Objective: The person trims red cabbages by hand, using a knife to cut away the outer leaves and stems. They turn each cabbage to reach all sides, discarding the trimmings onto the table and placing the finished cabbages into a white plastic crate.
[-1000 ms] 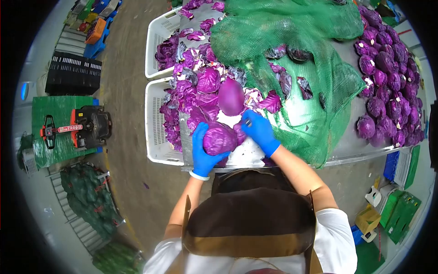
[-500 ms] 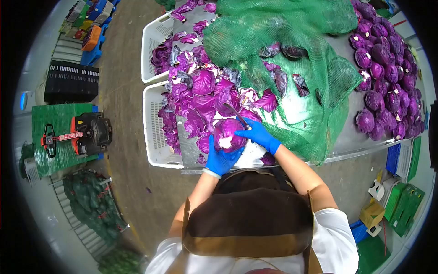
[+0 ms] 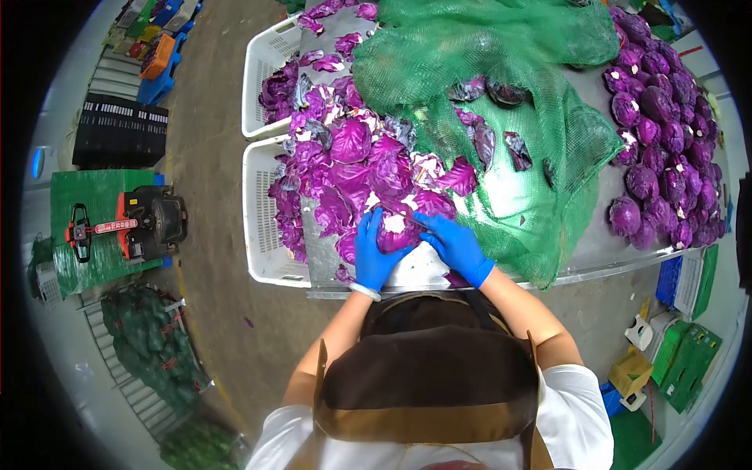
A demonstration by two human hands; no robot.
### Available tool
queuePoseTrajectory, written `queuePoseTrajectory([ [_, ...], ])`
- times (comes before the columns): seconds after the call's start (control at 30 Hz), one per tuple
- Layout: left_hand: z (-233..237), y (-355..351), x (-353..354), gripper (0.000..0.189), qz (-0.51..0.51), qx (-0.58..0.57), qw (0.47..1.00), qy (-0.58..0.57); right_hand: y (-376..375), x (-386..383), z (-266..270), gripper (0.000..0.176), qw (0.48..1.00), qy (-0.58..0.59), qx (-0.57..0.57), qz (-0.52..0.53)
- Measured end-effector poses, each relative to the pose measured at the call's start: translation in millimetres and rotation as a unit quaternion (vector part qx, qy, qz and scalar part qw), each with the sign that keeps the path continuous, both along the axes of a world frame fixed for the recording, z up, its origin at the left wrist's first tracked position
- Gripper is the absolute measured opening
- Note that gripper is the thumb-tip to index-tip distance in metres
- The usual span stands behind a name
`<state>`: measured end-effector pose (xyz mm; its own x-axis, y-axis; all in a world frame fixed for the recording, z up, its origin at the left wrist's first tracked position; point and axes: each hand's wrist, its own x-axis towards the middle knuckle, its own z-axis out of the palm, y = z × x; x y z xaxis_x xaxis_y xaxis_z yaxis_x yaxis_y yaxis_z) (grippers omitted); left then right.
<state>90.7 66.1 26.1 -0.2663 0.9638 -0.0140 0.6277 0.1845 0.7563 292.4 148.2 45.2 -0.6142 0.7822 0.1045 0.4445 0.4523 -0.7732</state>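
Observation:
A red cabbage [image 3: 398, 235] with a pale cut stem faces up between my hands, low over the table's near edge. My left hand [image 3: 377, 257], in a blue glove, is curled round its left side and underneath. On the other side my right hand [image 3: 456, 249], also blue-gloved, has its fingertips against the cabbage. The knife seen in that hand a moment earlier is mostly hidden now; only a dark bit shows by the fingers. Loose purple outer leaves [image 3: 350, 141] are heaped just beyond, some beside the cabbage.
Green mesh netting [image 3: 540, 117] with scattered leaves covers the table's middle. Many red cabbages [image 3: 658, 106] are piled at right. Two white crates [image 3: 254, 211] stand along the left edge, holding leaves. A red and black pallet jack [image 3: 145, 223] is on the floor at left.
My right hand has turned and drawn back, and the knife blade no longer stands out above the cabbage. The cabbage has tipped, with its stem end farther from me. My left hand has shifted up its side.

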Motion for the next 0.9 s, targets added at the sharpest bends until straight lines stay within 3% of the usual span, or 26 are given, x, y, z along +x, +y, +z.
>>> queuePoseTrajectory([
  [0.13, 1, 13, 16, 0.105, 0.033, -0.004, 0.999, 0.022, -14, 1, 4, 0.047, 0.998, -0.024, 0.007, -0.052],
  [0.37, 6, 18, 24, 0.107, 0.062, -0.025, 0.996, 0.058, -15, -2, -11, 0.068, 0.989, -0.144, 0.031, -0.030],
  [0.47, 4, 18, 25, 0.107, 0.072, -0.031, 0.996, 0.052, -2, -9, -20, 0.068, 0.981, -0.181, 0.069, -0.012],
  [0.67, 5, 20, 24, 0.107, 0.074, -0.034, 0.996, 0.046, 9, -33, -37, 0.052, 0.983, -0.172, 0.000, -0.057],
  [0.7, 5, 20, 27, 0.106, 0.069, -0.032, 0.996, 0.044, 22, -36, -44, 0.047, 0.989, -0.091, 0.002, -0.114],
  [0.73, 6, 15, 36, 0.106, 0.060, -0.012, 0.997, 0.041, 42, -34, -43, 0.043, 0.968, -0.150, -0.100, -0.173],
  [0.83, 4, 0, 30, 0.103, 0.027, 0.022, 0.998, 0.045, 60, -29, -51, 0.039, 0.980, -0.106, -0.118, -0.124],
  [0.9, -7, -10, 4, 0.103, -0.040, 0.028, 0.998, -0.037, 42, -24, -58, 0.043, 0.968, -0.147, -0.148, -0.137],
])
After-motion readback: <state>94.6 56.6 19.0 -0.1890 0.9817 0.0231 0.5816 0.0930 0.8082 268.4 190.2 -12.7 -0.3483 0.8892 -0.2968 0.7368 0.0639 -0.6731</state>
